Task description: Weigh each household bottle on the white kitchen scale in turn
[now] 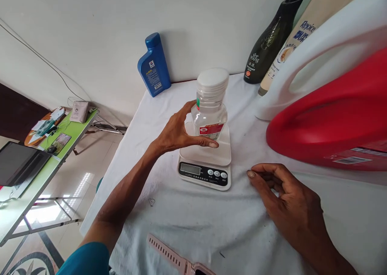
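Note:
My left hand (178,131) is wrapped round a clear plastic jar (211,116) with a white lid and a red-and-white label. The jar is upright, slightly tilted, at the platform of a white kitchen scale (204,156); whether its base touches the platform I cannot tell. The scale's black panel has a small display, which looks blank, and round buttons. To the right of the scale, my right hand (290,204) is over the cloth with thumb and forefinger tips together and the other fingers curled. Nothing shows between them.
A blue bottle (155,67) stands at the back by the wall. On the right are a dark pump bottle (266,41), a beige Rejoice bottle (284,59), and large white (272,100) and red (302,122) containers. A pink-strapped watch (172,254) lies in front. A green table (68,134) holds a laptop.

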`<state>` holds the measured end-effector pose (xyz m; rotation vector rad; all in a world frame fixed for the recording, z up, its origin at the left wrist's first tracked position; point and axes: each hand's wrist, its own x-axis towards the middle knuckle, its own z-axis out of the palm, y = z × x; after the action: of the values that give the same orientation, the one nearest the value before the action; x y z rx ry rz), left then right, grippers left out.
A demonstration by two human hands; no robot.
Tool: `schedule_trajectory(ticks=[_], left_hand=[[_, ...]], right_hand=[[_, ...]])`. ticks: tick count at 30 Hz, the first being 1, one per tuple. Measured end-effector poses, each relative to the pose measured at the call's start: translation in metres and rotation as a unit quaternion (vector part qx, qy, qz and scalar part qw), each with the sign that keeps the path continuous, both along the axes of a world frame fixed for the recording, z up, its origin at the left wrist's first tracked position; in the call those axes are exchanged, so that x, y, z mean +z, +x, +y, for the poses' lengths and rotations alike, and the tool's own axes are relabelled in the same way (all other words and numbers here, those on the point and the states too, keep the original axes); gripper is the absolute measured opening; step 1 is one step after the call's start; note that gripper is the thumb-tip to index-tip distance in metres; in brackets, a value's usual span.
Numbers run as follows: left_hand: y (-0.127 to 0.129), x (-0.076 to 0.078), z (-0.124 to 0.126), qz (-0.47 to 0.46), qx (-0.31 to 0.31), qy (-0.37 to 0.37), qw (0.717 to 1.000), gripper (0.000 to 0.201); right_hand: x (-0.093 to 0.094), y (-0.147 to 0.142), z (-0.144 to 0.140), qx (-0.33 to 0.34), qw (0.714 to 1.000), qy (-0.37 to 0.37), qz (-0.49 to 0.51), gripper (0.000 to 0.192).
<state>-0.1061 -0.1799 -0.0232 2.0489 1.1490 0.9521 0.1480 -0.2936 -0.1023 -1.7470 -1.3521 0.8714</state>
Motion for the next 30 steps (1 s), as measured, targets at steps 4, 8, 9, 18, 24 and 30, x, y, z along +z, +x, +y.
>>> schedule_trajectory(ticks=[4,8,9,18,24,30], left_hand=[[0.005,0.011,-0.002,-0.054,-0.03,-0.057,0.996,0.049],[0.004,0.01,0.001,-0.065,-0.061,-0.07,0.994,0.052],[0.004,0.01,0.002,-0.062,-0.057,-0.068,0.994,0.053],[0.015,0.017,-0.003,-0.148,-0.022,-0.119,0.982,0.044],[0.021,0.047,-0.026,-0.131,-0.075,-0.113,0.982,0.06],[0.039,0.073,-0.047,-0.078,-0.101,-0.102,0.987,0.071]], right_hand=[[0.005,-0.001,0.001,-0.001,1.0,-0.012,0.002,0.042],[0.006,-0.001,0.001,0.003,1.0,-0.005,0.002,0.043],[0.005,-0.001,0.001,0.004,1.0,-0.002,0.001,0.043],[0.005,0.001,0.0,0.005,1.0,-0.006,0.002,0.044],[0.016,-0.004,-0.011,0.053,0.989,0.025,0.139,0.058],[0.06,-0.022,-0.023,0.148,0.938,0.01,0.313,0.076]])
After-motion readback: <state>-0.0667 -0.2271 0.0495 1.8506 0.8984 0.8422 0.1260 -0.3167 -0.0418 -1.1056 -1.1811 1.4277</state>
